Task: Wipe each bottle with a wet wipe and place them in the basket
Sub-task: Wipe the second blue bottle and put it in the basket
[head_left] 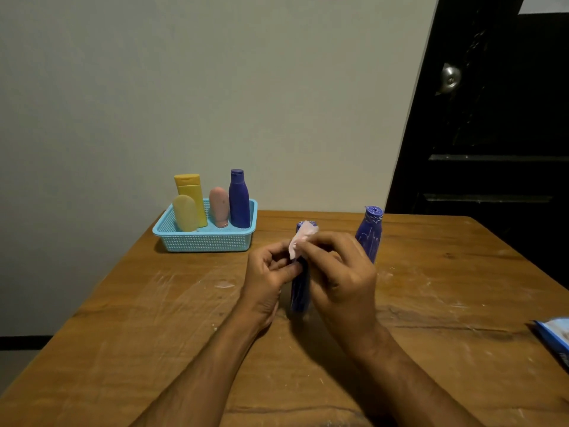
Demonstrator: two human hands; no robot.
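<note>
At the table's (123,349) far left corner sits the blue basket (204,241), holding four upright bottles: two yellow, one pink, one purple. Nearer the middle, the left hand (271,278) curls its fingers around the smeared purple bottle (300,291), which stands upright between both hands. The right hand (341,278) pinches a wet wipe (301,238) against the bottle's upper part. Just right stands another smeared purple bottle (371,232), untouched. A wipes packet (554,340) lies at the right edge.
</note>
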